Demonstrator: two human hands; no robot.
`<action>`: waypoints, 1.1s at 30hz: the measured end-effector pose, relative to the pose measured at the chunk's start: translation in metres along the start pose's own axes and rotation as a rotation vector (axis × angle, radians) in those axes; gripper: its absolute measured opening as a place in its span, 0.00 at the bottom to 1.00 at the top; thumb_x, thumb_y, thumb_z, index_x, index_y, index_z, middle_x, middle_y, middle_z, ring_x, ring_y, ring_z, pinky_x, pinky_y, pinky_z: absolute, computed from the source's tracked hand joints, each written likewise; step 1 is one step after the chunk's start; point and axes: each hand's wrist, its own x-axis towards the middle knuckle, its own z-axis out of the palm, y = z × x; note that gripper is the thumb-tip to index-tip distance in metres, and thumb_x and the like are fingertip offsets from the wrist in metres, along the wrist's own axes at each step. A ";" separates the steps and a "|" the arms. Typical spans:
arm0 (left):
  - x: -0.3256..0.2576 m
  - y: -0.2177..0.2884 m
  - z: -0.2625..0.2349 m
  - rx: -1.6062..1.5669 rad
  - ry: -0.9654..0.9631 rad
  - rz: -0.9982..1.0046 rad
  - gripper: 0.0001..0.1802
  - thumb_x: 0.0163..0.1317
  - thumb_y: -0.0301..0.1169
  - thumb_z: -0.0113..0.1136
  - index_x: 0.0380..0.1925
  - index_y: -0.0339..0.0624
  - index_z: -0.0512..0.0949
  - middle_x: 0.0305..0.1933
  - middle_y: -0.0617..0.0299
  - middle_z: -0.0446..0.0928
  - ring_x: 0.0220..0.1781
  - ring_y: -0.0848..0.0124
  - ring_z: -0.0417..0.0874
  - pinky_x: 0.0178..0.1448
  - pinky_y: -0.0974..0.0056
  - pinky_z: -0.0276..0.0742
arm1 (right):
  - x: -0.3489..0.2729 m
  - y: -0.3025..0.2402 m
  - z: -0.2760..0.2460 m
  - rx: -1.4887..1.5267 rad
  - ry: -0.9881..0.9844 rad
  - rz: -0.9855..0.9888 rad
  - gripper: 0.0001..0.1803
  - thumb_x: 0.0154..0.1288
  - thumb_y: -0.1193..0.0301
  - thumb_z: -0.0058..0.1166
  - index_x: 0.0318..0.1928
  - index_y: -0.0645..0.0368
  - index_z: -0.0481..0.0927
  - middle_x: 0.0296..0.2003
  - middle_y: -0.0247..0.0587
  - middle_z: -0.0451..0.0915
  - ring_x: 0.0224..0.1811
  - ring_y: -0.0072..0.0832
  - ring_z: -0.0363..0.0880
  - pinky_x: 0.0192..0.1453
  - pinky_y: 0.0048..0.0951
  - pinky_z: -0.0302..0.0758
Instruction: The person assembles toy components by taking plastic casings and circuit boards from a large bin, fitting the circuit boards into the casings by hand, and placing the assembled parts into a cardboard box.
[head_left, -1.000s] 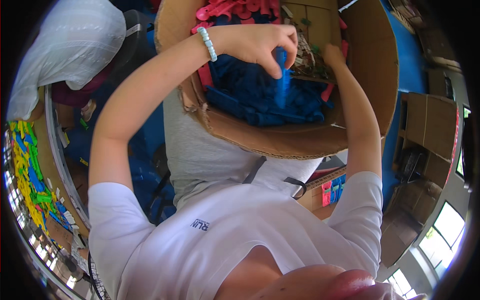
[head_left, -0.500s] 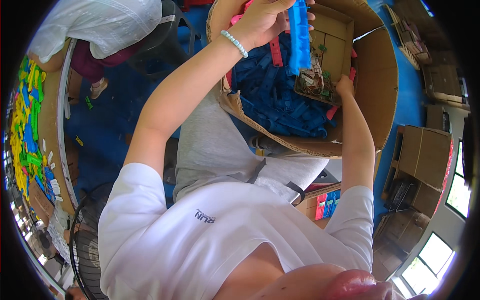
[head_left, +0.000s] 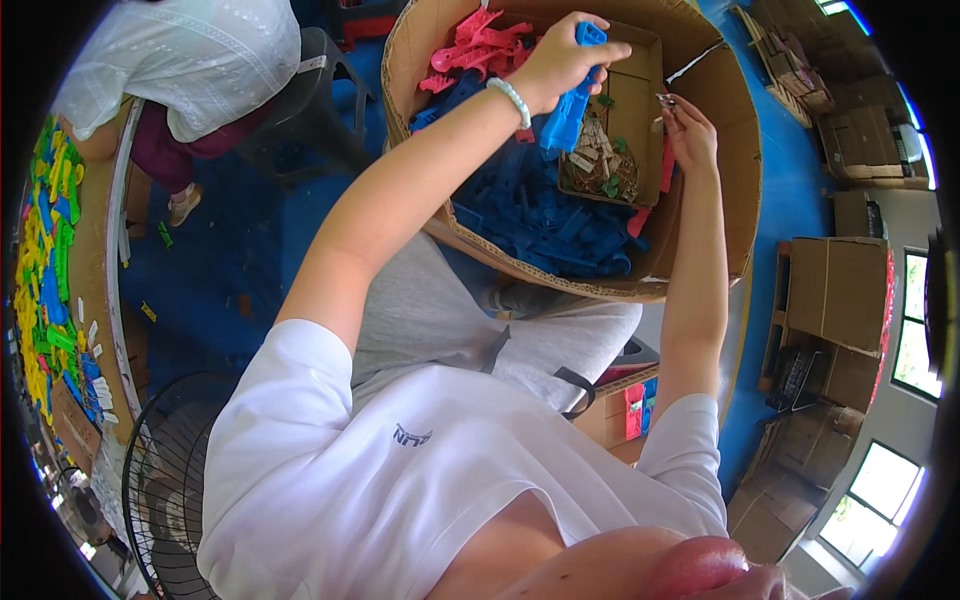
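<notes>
In my left hand [head_left: 562,68] is a long blue plastic piece [head_left: 568,122], gripped near its top and hanging tilted over a large carton. My right hand [head_left: 690,135] is raised near the carton's right wall, its fingertips pinching a small shiny part [head_left: 667,100] too small to name. Between the hands, a shallow cardboard tray [head_left: 640,75] rests inside the carton, with a heap of small pale pieces and thin wires [head_left: 603,160] at its near end. Blue plastic pieces [head_left: 530,220] fill the carton below it, and pink plastic pieces [head_left: 482,45] lie at its far left.
The big open carton [head_left: 725,170] stands before my knees. At left, a table [head_left: 100,240] bears yellow, green and blue plastic parts, near a seated person [head_left: 190,60] on a dark chair [head_left: 320,110]. A black fan [head_left: 165,480] is close on my left. Stacked cardboard boxes [head_left: 835,290] line the right.
My right hand has come up out of the tray, pinching a small shiny part. My left hand has lowered slightly and tilted the blue piece. The view has shifted a little.
</notes>
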 end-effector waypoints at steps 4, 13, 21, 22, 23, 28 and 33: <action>-0.008 -0.011 -0.003 0.182 0.044 0.036 0.29 0.53 0.30 0.71 0.53 0.38 0.68 0.29 0.61 0.75 0.23 0.75 0.76 0.26 0.69 0.73 | -0.022 0.001 0.043 0.006 -0.089 -0.001 0.15 0.67 0.82 0.48 0.52 0.77 0.74 0.46 0.52 0.79 0.44 0.34 0.80 0.48 0.29 0.82; -0.002 -0.026 -0.013 0.496 -0.074 0.241 0.26 0.55 0.24 0.67 0.53 0.38 0.69 0.37 0.59 0.80 0.34 0.75 0.81 0.33 0.68 0.79 | -0.034 -0.001 0.083 -0.252 -0.304 -0.145 0.11 0.66 0.77 0.56 0.47 0.68 0.81 0.38 0.41 0.83 0.38 0.25 0.81 0.39 0.28 0.80; -0.004 -0.024 -0.016 0.305 -0.139 0.227 0.21 0.56 0.20 0.62 0.50 0.38 0.71 0.40 0.54 0.82 0.34 0.73 0.82 0.34 0.68 0.80 | -0.048 -0.005 0.092 -0.169 -0.348 -0.231 0.09 0.66 0.80 0.54 0.45 0.72 0.81 0.41 0.46 0.82 0.42 0.30 0.82 0.45 0.31 0.82; -0.004 -0.022 -0.017 0.302 -0.137 0.229 0.21 0.56 0.20 0.62 0.50 0.38 0.71 0.40 0.54 0.82 0.34 0.73 0.82 0.34 0.68 0.80 | -0.050 -0.006 0.095 -0.152 -0.341 -0.241 0.09 0.66 0.80 0.53 0.45 0.73 0.80 0.41 0.47 0.82 0.42 0.31 0.82 0.47 0.32 0.82; -0.004 -0.020 -0.016 0.287 -0.141 0.219 0.21 0.56 0.19 0.62 0.50 0.38 0.71 0.40 0.54 0.82 0.33 0.73 0.82 0.34 0.68 0.80 | -0.051 -0.007 0.097 -0.155 -0.343 -0.241 0.09 0.66 0.80 0.53 0.45 0.73 0.80 0.41 0.47 0.82 0.42 0.31 0.82 0.47 0.32 0.82; -0.007 -0.015 -0.014 0.243 -0.114 0.260 0.21 0.56 0.19 0.63 0.50 0.39 0.71 0.40 0.54 0.82 0.31 0.73 0.82 0.34 0.68 0.80 | -0.055 -0.006 0.103 -0.089 -0.292 -0.268 0.09 0.66 0.81 0.53 0.44 0.74 0.80 0.40 0.47 0.82 0.43 0.32 0.81 0.50 0.34 0.83; -0.009 -0.014 -0.013 0.226 -0.096 0.258 0.19 0.55 0.19 0.64 0.47 0.39 0.71 0.38 0.56 0.82 0.32 0.73 0.82 0.34 0.68 0.80 | -0.059 -0.005 0.107 -0.080 -0.264 -0.271 0.08 0.66 0.81 0.53 0.44 0.74 0.80 0.40 0.47 0.81 0.42 0.32 0.82 0.49 0.33 0.83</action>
